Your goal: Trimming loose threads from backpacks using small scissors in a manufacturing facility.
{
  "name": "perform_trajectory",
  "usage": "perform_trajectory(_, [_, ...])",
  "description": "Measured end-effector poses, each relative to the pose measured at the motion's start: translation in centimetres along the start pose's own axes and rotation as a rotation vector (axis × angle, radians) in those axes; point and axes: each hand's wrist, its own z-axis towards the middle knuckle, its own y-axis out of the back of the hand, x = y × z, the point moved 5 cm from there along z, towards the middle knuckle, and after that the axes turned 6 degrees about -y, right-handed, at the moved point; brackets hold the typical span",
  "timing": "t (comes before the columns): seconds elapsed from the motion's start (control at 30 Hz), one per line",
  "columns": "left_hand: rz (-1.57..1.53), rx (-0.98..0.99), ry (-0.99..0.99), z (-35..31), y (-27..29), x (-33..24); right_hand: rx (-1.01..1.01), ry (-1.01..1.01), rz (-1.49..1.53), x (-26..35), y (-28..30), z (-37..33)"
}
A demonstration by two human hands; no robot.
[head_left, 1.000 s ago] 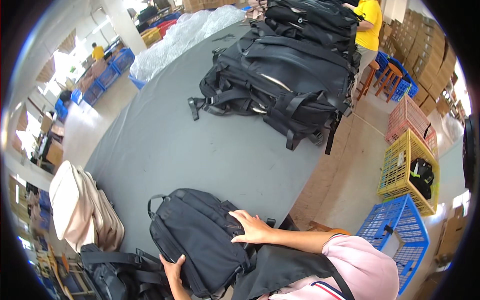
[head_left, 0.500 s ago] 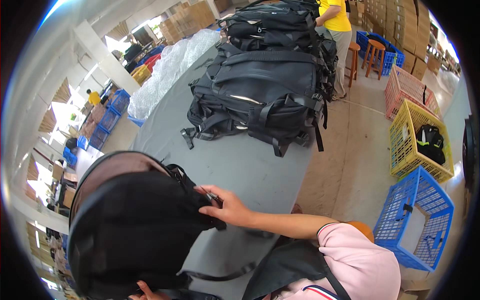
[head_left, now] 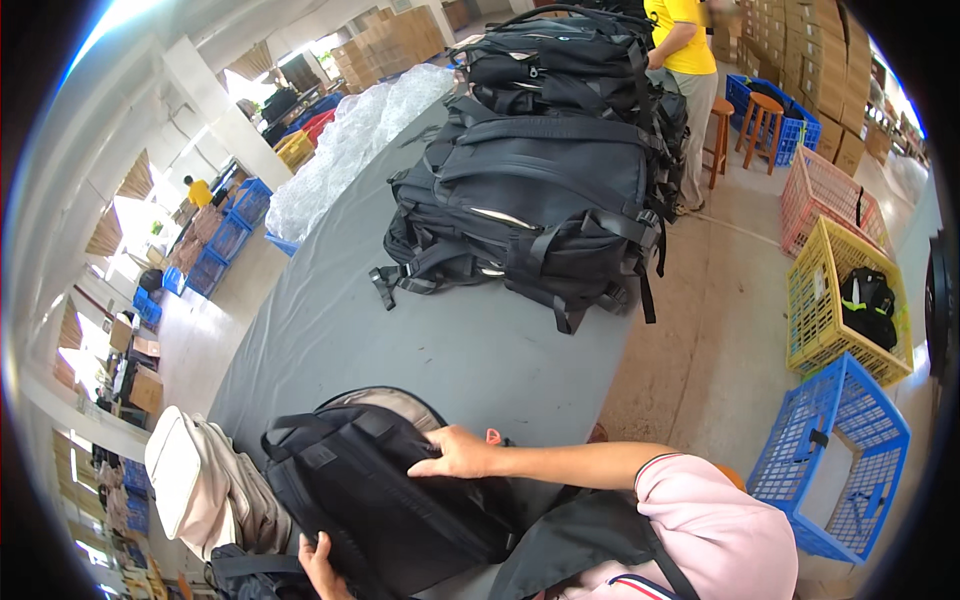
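Note:
A black backpack (head_left: 385,490) leans on the grey table in front of me, its top handle to the upper left and its strap side facing me. Behind its upper edge a pale lining shows in an opened flap. My right hand (head_left: 462,455) grips the bag's right upper edge, thumb on the front and fingers partly hidden behind. A small orange loop (head_left: 493,437) shows beside that hand; what it belongs to is hidden. My left hand (head_left: 322,568) holds the lower left side, fingers curled over the black fabric. A beige backpack (head_left: 210,485) stands just left of it.
Farther up the grey table (head_left: 340,330) lies a pile of black backpacks (head_left: 540,180) with loose straps. Bubble wrap (head_left: 350,130) runs along the far left edge. Blue (head_left: 835,460), yellow (head_left: 850,300) and pink crates stand on the right floor. Someone in a yellow shirt (head_left: 680,35) stands beyond.
The black backpack has turned and come lower and to the right, now showing its strap side. The beige backpack has come into view. My right hand stays at the bag; the left has moved slightly up.

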Motion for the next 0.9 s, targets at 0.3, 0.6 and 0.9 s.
perform_trajectory(0.3, [-0.030, -0.183, -0.244, 7.7, -2.7, -4.8, 0.020, 0.361, 0.286, 14.2, 1.1, 4.8])
perform_trajectory(0.6, [0.133, -0.240, -0.697, 8.0, -10.9, -16.6, -1.021, 0.828, 0.641, 23.7, 19.0, 6.6])
perform_trajectory(0.9, [0.002, -0.079, -0.257, 7.7, -8.7, -6.8, -1.127, 0.424, 0.711, 9.5, 30.5, 10.5])
